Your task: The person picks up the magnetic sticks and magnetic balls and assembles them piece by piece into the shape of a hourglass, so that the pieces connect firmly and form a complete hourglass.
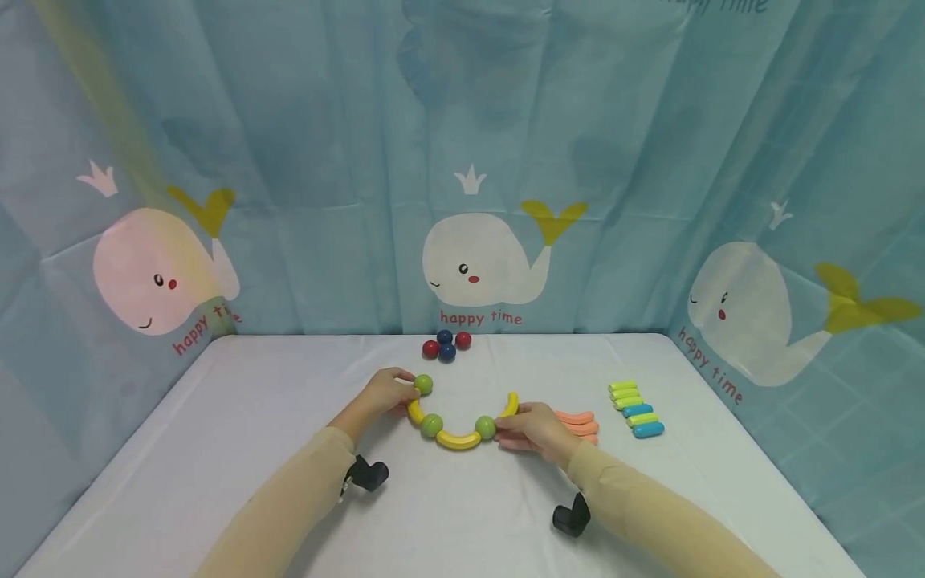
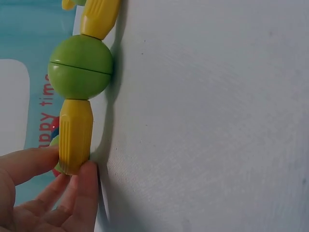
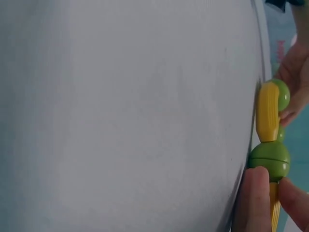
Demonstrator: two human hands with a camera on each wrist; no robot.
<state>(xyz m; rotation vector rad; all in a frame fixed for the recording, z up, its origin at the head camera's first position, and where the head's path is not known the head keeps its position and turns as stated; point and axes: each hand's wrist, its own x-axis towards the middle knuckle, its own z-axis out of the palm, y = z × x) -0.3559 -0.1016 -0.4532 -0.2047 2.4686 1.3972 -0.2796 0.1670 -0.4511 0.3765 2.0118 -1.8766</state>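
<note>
A curved chain of yellow arc-shaped rods and green balls lies in a U shape on the white table. My left hand [image 1: 386, 391] pinches the left yellow rod [image 2: 76, 135] near its far end, between thumb and fingers. Just past those fingertips is the end green ball [image 1: 423, 384]. A second green ball [image 1: 431, 425] joins this rod to the bottom yellow rod [image 1: 458, 441]. At the right, my right hand [image 1: 538, 429] pinches the right yellow rod [image 1: 511, 403] beside a third green ball [image 3: 270, 159]. The fingers partly cover that rod.
Red balls [image 1: 463, 340] and blue balls [image 1: 447, 353] sit together at the table's back. Several orange curved rods [image 1: 578, 418] lie just right of my right hand. Farther right is a row of short lime rods [image 1: 625, 394] and blue rods [image 1: 648, 430]. A curtain [image 1: 318, 265] encloses the table [image 1: 238, 417].
</note>
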